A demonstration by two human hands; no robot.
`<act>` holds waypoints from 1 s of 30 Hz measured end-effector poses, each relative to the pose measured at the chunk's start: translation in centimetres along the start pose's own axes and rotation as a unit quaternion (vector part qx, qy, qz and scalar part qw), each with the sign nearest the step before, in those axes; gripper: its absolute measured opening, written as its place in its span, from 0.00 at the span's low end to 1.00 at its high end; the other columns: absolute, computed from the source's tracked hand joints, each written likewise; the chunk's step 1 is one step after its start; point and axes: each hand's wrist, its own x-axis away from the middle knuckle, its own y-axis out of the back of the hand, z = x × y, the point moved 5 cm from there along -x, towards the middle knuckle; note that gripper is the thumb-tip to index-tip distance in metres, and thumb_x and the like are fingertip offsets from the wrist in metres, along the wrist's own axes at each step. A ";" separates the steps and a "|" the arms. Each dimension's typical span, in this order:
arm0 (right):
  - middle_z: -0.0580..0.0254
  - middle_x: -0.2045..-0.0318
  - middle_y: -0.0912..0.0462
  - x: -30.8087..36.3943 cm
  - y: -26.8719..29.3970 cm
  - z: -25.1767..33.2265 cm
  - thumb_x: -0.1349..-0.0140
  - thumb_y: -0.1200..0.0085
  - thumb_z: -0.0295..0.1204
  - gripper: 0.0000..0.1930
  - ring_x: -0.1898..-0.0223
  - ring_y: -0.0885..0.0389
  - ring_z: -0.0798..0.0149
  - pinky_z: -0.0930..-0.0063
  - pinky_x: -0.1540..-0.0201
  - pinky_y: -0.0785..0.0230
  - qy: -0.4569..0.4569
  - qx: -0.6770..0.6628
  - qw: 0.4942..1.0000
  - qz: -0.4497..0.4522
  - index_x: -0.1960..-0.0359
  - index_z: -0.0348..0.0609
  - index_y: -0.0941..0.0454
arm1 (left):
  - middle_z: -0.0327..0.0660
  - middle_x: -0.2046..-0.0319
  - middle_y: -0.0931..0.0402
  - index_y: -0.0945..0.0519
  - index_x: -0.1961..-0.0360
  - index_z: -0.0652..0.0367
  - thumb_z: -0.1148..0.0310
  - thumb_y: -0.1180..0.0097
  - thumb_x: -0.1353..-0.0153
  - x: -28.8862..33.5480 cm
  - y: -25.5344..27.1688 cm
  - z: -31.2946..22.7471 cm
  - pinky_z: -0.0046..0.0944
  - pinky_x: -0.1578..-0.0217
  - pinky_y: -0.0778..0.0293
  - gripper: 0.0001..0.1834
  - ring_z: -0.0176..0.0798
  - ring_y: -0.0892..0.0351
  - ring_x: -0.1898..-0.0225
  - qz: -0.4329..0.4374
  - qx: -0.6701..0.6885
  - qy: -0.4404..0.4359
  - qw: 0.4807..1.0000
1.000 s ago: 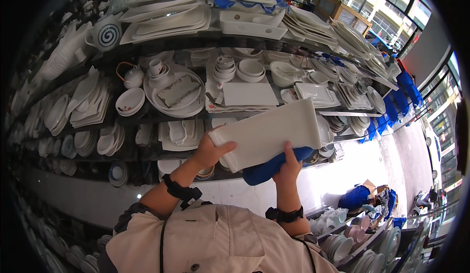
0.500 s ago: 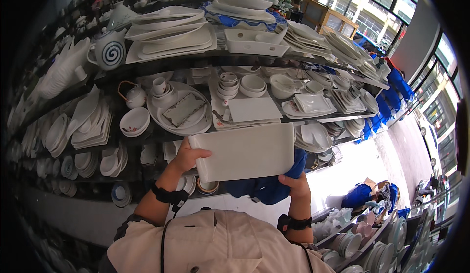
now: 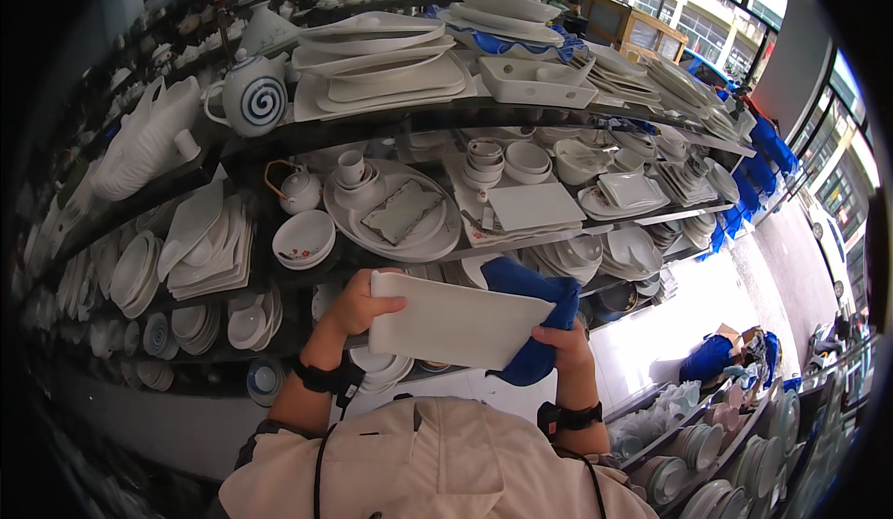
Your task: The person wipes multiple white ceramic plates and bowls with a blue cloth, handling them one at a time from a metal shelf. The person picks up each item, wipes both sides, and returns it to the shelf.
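Between my two hands is a white rectangular plate [image 3: 456, 319], held in front of my chest and tilted, its right end lower. My left hand [image 3: 361, 305] grips its left end, thumb over the face and fingers behind. A dark blue cloth [image 3: 528, 288] is folded round the plate's right end, showing above, behind and below it. My right hand [image 3: 562, 340] pinches the cloth against that end, thumb in front; its other fingers are mostly hidden.
Shelves ahead carry stacked white plates [image 3: 395, 86], a teapot with a blue spiral [image 3: 251, 96], bowls [image 3: 304, 238] and an oval platter [image 3: 445, 226]. At lower right stands another rack of bowls [image 3: 698, 446]. A blue bag [image 3: 707, 359] lies on the floor at right.
The plate has tilted, its right end dropping. The blue cloth has come up round the right end, and my right hand has moved up onto it. The shelves have shifted rightward in view.
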 end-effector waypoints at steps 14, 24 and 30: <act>0.53 0.48 0.19 -2.0 -6.5 -3.3 0.35 0.41 0.25 0.21 0.49 0.19 0.56 0.57 0.45 0.25 0.160 -0.102 0.957 -0.217 0.41 0.38 0.28 | 0.49 0.36 0.32 0.42 0.30 0.66 0.59 0.32 0.41 1.2 2.7 -0.8 0.46 0.36 0.34 0.45 0.46 0.29 0.36 0.101 0.262 -0.131 0.951; 0.57 0.45 0.21 -2.9 -9.4 -5.9 0.34 0.42 0.25 0.22 0.44 0.23 0.59 0.60 0.40 0.30 0.111 -0.085 0.983 -0.122 0.39 0.39 0.30 | 0.44 0.42 0.28 0.36 0.34 0.61 0.68 0.47 0.29 -1.6 0.4 2.6 0.45 0.42 0.28 0.25 0.43 0.25 0.43 -0.152 0.302 -0.090 0.937; 0.61 0.44 0.21 -2.1 -8.6 -6.5 0.33 0.41 0.27 0.24 0.42 0.25 0.65 0.67 0.38 0.35 0.009 0.095 0.995 -0.010 0.37 0.39 0.30 | 0.44 0.48 0.22 0.30 0.39 0.64 0.69 0.45 0.30 -1.3 1.6 2.8 0.39 0.45 0.27 0.21 0.38 0.23 0.47 0.013 0.075 -0.022 0.997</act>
